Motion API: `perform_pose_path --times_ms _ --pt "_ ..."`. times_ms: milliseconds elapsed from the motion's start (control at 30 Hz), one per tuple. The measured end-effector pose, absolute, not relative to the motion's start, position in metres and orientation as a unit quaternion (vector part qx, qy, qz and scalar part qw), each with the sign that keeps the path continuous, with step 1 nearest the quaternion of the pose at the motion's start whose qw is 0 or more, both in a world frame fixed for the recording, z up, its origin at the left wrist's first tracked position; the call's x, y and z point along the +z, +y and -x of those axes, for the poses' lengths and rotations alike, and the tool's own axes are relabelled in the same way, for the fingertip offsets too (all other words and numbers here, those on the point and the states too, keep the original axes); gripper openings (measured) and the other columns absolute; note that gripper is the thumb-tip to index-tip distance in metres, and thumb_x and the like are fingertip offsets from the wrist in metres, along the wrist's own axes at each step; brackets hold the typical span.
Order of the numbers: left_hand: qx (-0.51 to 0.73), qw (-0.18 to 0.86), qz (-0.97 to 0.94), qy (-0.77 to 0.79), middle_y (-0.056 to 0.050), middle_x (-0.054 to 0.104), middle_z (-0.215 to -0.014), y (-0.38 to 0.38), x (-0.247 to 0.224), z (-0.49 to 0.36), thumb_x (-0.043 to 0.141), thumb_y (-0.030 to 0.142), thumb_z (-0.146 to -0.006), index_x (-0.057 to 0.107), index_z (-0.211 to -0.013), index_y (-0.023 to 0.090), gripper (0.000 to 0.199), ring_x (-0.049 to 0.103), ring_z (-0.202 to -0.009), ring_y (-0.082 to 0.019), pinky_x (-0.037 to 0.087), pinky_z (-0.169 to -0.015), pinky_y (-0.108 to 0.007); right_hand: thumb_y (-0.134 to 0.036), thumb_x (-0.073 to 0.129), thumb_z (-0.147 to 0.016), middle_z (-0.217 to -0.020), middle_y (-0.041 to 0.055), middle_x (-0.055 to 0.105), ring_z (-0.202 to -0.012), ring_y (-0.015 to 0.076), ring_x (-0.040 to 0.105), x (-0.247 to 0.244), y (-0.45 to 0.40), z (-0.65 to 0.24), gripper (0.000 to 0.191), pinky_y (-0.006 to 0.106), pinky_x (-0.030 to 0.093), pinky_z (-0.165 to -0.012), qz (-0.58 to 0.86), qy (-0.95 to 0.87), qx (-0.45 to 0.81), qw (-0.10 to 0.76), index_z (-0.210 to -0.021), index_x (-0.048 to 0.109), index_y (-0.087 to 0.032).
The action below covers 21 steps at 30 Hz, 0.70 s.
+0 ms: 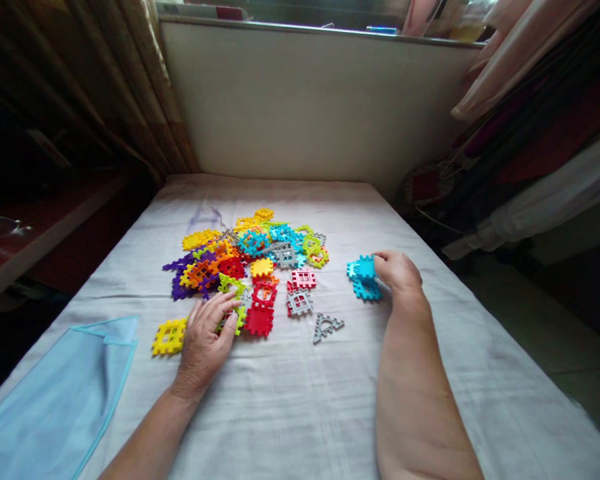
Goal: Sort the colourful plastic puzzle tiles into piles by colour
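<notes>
My right hand (401, 271) is closed on the edge of a blue interlocking plastic tile (365, 267). Other blue tiles (367, 289) lie against and beneath it, on the right of the sheet. My left hand (207, 333) rests with its fingers stretched out over lime-green tiles (241, 321), partly hiding them. Just left of that hand lies a yellow window-shaped tile (169, 337). Red tiles (259, 320) sit to its right. Between my hands are a grey window tile (300, 303), a pink one (304, 278) and a grey triangular piece (327, 327).
A mixed pile of purple (181, 283), orange, yellow and turquoise tiles (253, 243) lies beyond my left hand. A light-blue cloth (75, 393) covers the near left of the white sheet (300, 413). Behind stands a pale wall (310, 100); hanging clothes (540, 147) are at the right.
</notes>
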State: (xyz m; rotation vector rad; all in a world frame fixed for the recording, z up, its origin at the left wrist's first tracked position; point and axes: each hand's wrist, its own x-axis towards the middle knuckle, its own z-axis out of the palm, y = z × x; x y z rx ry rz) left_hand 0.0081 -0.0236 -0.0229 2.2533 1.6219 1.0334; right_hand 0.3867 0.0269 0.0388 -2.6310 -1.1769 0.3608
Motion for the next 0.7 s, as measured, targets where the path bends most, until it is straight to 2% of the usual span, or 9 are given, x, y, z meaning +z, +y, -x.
perform_pose_path --times_ms 200,333,467,600,700 --pt "0.347 0.092 -0.756 0.548 -0.005 0.07 -0.124 -0.024 -0.023 -0.009 0.046 0.037 -0.093 0.069 -0.104 0.028 0.026 0.062 -0.12 -0.024 0.035 -0.113 -0.052 -0.025 0.043 -0.089 -0.144 0.0171 0.05 -0.131 0.0355 0.048 0.04 0.029 -0.369 0.054 0.054 0.043 -0.102 0.899 -0.403 0.055 0.159 -0.142 0.054 -0.024" --pt "0.347 0.091 -0.757 0.546 -0.005 0.07 -0.124 -0.024 -0.022 -0.009 0.046 0.037 -0.094 0.069 -0.103 0.028 0.026 0.063 -0.118 -0.024 0.034 -0.113 -0.052 -0.023 0.041 -0.092 -0.146 0.0124 0.051 -0.132 0.0309 0.046 0.043 0.04 -0.329 0.048 0.049 0.04 -0.107 0.826 -0.525 0.047 0.199 -0.135 0.06 -0.024" --pt "0.345 0.093 -0.76 0.543 -0.005 0.07 -0.125 -0.024 -0.021 -0.008 0.044 0.039 -0.095 0.068 -0.105 0.028 0.029 0.061 -0.12 -0.025 0.033 -0.114 -0.052 -0.029 0.043 -0.095 -0.148 0.0082 0.05 -0.134 0.026 0.043 0.035 0.05 -0.281 0.044 0.043 0.036 -0.11 0.747 -0.634 0.065 0.191 -0.136 0.059 -0.027" --pt "0.33 0.084 -0.768 0.543 -0.006 0.065 -0.132 -0.024 -0.023 -0.008 0.047 0.044 -0.094 0.065 -0.116 0.027 0.033 0.055 -0.129 -0.027 0.03 -0.115 -0.053 -0.039 0.048 -0.095 -0.156 0.0113 0.04 -0.142 0.0286 0.034 0.014 0.05 -0.248 0.049 0.048 0.029 -0.113 0.714 -0.679 0.073 0.153 -0.143 0.051 -0.026" --pt "0.312 0.059 -0.778 0.542 -0.008 0.06 -0.139 -0.026 -0.025 -0.01 0.052 0.046 -0.091 0.061 -0.125 0.028 0.039 0.047 -0.136 -0.03 0.024 -0.117 -0.058 -0.044 0.049 -0.095 -0.155 0.0106 0.041 -0.144 0.0298 0.031 0.003 0.049 -0.237 0.049 0.055 0.024 -0.114 0.683 -0.713 0.076 0.137 -0.142 0.052 -0.029"
